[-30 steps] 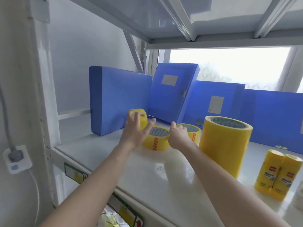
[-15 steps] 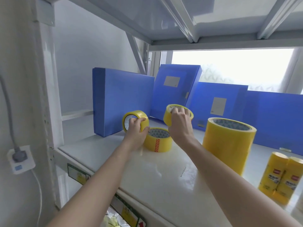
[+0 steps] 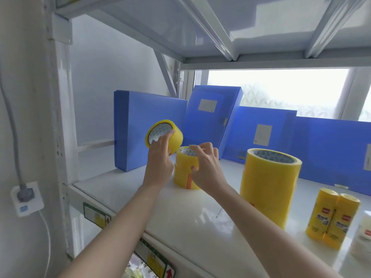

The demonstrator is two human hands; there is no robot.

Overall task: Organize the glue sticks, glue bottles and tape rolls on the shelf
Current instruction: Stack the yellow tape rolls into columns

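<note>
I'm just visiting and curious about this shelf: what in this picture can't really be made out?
- Labels on the two glue sticks: print too small to read in the head view.
- White container at the far right: cut off by the picture's edge.
- Small stacked tape rolls: partly covered by the right hand.
- Stickers on the shelf's front rail: too small, and some are hidden by the forearms.

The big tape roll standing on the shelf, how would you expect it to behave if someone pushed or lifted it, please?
The big tape roll stands on its flat end on the shelf, so a low push would probably slide it over the glossy surface. It is tall, so a high push might tip it, and on its side it could roll. Its thick winding suggests weight.
</note>
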